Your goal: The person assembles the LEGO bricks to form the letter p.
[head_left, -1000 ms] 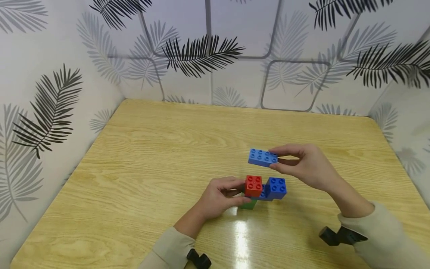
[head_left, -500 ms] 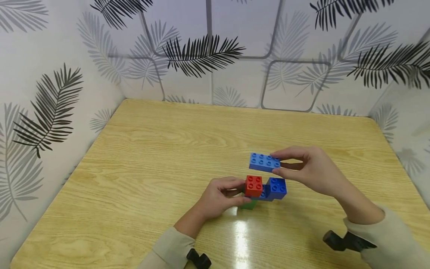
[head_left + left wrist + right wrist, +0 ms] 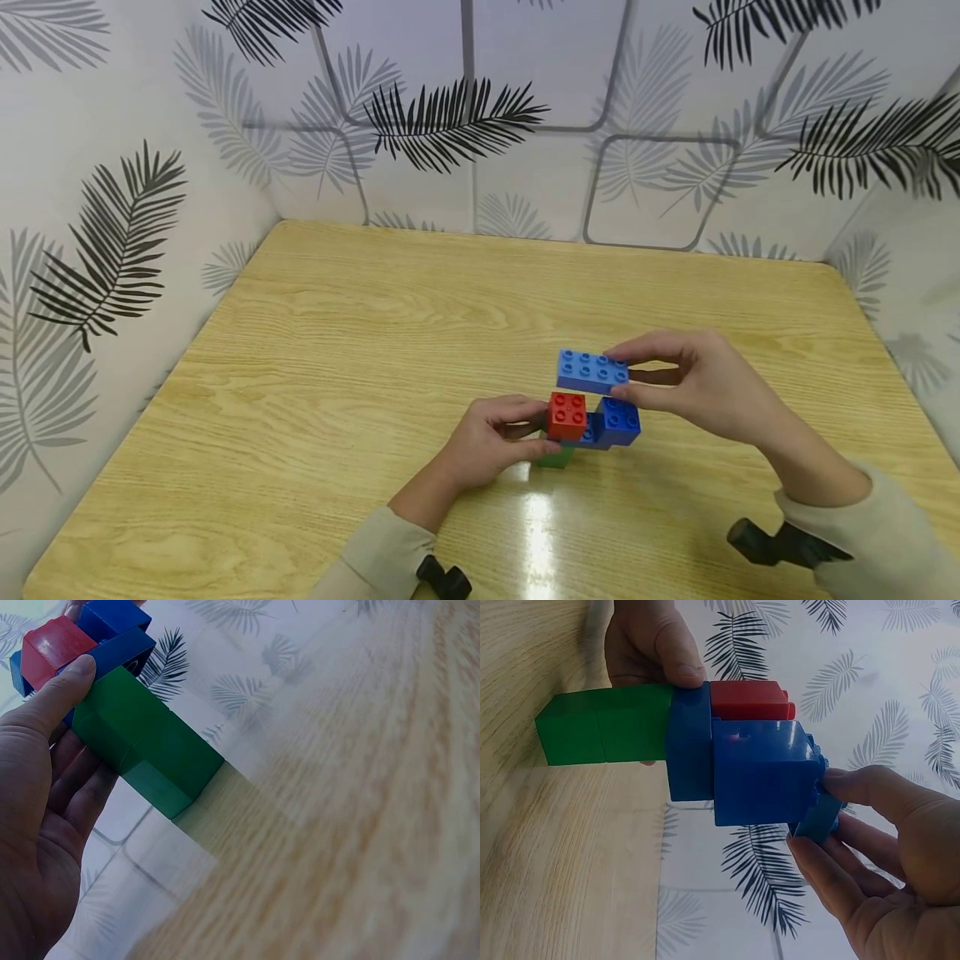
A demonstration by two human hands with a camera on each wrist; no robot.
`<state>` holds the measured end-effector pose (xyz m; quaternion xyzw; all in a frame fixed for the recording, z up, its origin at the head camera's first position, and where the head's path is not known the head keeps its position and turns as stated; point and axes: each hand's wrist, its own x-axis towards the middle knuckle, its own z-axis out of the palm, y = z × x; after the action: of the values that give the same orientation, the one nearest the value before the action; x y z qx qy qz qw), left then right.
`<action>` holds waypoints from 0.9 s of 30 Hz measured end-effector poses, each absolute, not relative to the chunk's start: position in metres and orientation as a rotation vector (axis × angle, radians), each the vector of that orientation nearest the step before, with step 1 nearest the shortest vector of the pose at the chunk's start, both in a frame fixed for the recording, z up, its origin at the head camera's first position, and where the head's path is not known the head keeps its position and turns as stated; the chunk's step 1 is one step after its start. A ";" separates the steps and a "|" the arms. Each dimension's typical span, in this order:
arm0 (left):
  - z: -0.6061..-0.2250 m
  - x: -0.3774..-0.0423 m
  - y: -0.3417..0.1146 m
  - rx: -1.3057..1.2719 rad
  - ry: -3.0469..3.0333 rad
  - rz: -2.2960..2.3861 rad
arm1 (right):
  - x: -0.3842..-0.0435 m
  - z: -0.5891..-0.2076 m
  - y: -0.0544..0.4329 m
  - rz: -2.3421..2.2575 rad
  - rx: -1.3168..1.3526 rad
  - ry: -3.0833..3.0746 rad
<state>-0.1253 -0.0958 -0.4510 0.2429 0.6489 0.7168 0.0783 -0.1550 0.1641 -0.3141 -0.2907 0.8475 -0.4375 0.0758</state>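
Note:
A stack of toy building bricks stands upright on the table. Two green bricks (image 3: 604, 726) form its column, and a long blue brick (image 3: 688, 742) lies across them, overhanging to the right. On top of that sit a red brick (image 3: 566, 417) at the left and a dark blue brick (image 3: 619, 422) at the right. My left hand (image 3: 487, 442) grips the stack from the left, its thumb on the blue layer. With thumb and fingers my right hand (image 3: 693, 379) pinches the right end of a lighter blue eight-stud brick (image 3: 591, 371), close over the far side of the stack, studs up.
The wood-grain table (image 3: 337, 333) spreads around the stack. Leaf-patterned wall covering (image 3: 525, 183) rises behind the table and along its sides. A black camera mount (image 3: 783, 542) is strapped at the right sleeve, and another black mount (image 3: 444, 577) at the left.
My right hand has brought the lighter blue brick nearer to me and slightly right, toward the top of the stack. The left hand and the stack have stayed in place.

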 end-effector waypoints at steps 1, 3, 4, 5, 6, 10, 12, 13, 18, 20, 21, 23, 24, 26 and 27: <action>-0.452 -0.126 -0.096 0.729 1.943 2.146 | -0.154 -0.314 0.164 -1.320 -0.885 2.535; -0.451 -0.125 -0.096 0.731 1.947 2.143 | -0.153 -0.314 0.164 -1.332 -0.912 2.524; -0.451 -0.125 -0.096 0.733 1.946 2.143 | -0.153 -0.314 0.164 -1.339 -0.926 2.517; -0.451 -0.125 -0.096 0.734 1.945 2.144 | -0.152 -0.314 0.163 -1.342 -0.937 2.515; -0.451 -0.126 -0.096 0.735 1.943 2.144 | -0.152 -0.314 0.164 -1.347 -0.949 2.511; -0.452 -0.126 -0.096 0.739 1.940 2.145 | -0.151 -0.313 0.165 -1.357 -0.970 2.497; -0.451 -0.126 -0.096 0.749 1.943 2.147 | -0.150 -0.313 0.165 -1.359 -0.978 2.489; -0.451 -0.126 -0.096 0.757 1.942 2.150 | -0.149 -0.313 0.165 -1.356 -0.976 2.489; -0.452 -0.127 -0.096 0.804 1.932 2.168 | -0.146 -0.314 0.167 -1.337 -0.991 2.500; -0.452 -0.127 -0.096 0.816 1.923 2.173 | -0.146 -0.315 0.167 -1.330 -1.017 2.499; -0.452 -0.127 -0.096 0.820 1.917 2.176 | -0.146 -0.315 0.167 -1.322 -1.034 2.503; -0.453 -0.127 -0.096 0.815 1.916 2.174 | -0.145 -0.315 0.167 -1.308 -1.063 2.508; -0.453 -0.127 -0.096 0.809 1.917 2.171 | -0.145 -0.315 0.167 -1.303 -1.075 2.507; -0.453 -0.126 -0.096 0.797 1.917 2.167 | -0.144 -0.315 0.167 -1.291 -1.092 2.511; -0.453 -0.126 -0.096 0.791 1.920 2.163 | -0.144 -0.314 0.167 -1.287 -1.104 2.513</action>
<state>-0.1264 -0.0957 -0.4527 0.2632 0.6387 0.7195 0.0716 -0.1437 0.1671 -0.3145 -0.3637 0.8277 -0.4239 0.0551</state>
